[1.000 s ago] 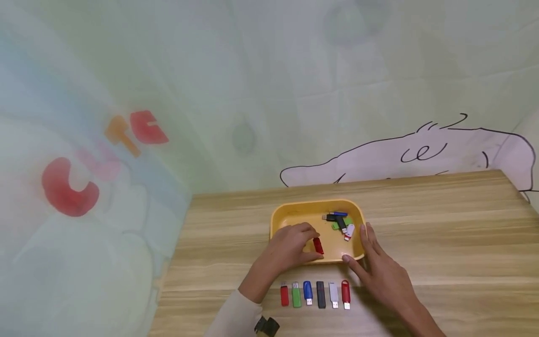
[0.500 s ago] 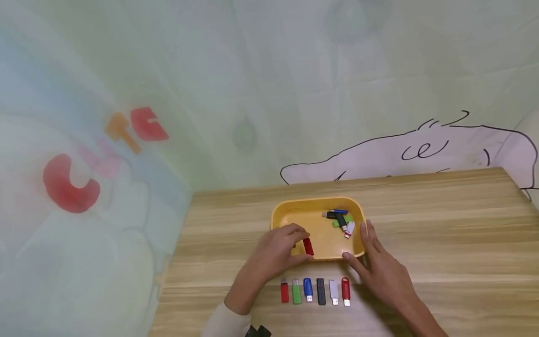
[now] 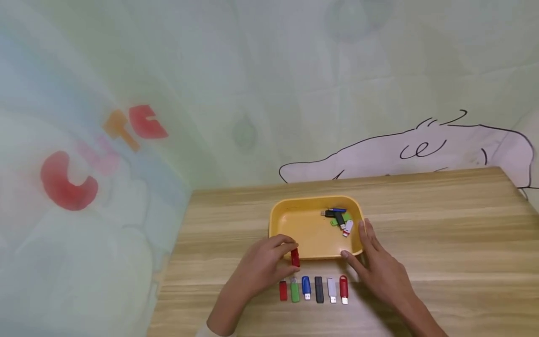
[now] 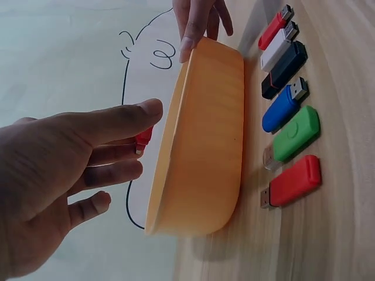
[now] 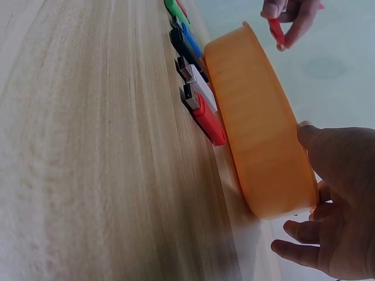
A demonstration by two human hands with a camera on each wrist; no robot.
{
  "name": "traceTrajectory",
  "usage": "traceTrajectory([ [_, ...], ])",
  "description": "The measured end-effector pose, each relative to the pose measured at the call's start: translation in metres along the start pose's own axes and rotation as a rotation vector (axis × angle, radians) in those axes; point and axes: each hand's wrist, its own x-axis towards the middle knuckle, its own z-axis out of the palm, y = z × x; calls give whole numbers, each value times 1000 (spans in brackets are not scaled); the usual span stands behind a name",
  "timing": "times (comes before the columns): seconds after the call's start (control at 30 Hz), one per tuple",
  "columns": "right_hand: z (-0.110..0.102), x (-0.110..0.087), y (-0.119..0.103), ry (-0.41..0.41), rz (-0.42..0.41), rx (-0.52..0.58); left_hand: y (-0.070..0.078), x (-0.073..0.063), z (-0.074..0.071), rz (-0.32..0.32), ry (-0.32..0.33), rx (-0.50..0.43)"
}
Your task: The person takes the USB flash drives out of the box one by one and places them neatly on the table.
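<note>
Presently, your inventory reads: one red USB stick point(image 3: 295, 258), pinched between the thumb and fingers of your left hand point(image 3: 261, 266), raised at the tray's seven o'clock by the near rim; whether it fully clears that rim, you cannot tell. One yellow tray point(image 3: 305, 229), set on a wooden table point(image 3: 421, 224). Your right hand point(image 3: 384, 276), well apart from the left, holds the tray's corner at four o'clock, thumb at the near rim, fingers against the end wall. Inside, at two o'clock, one overlapping heap: blue pen-like stick point(image 3: 339, 210), black pair point(image 3: 339, 220), green piece point(image 3: 347, 217), white-and-red stick point(image 3: 348, 227). Outside, at six o'clock, one tidy row, listed from its nine o'clock end: plain red stick point(image 3: 283, 291), green stick point(image 3: 294, 291), blue stick point(image 3: 306, 284), black stick point(image 3: 319, 290), white stick point(image 3: 331, 287), looped red stick point(image 3: 344, 286). Step in hand, by judgement: transfer of a single stick from tray to row. Next move, likewise judged: lower it towards six o'clock, turn it parallel with the others, and release without nudging its neighbours, your right hand steadying the tray.
</note>
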Motion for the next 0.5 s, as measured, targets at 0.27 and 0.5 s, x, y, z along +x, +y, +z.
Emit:
traceTrajectory([
  [0.27,0,1,-2,-7,0,1,1,-17,0,-28,-5,-29],
  [0.5,1,1,-2,-10,4,-3,3,-29,3,-44,-14,-54],
])
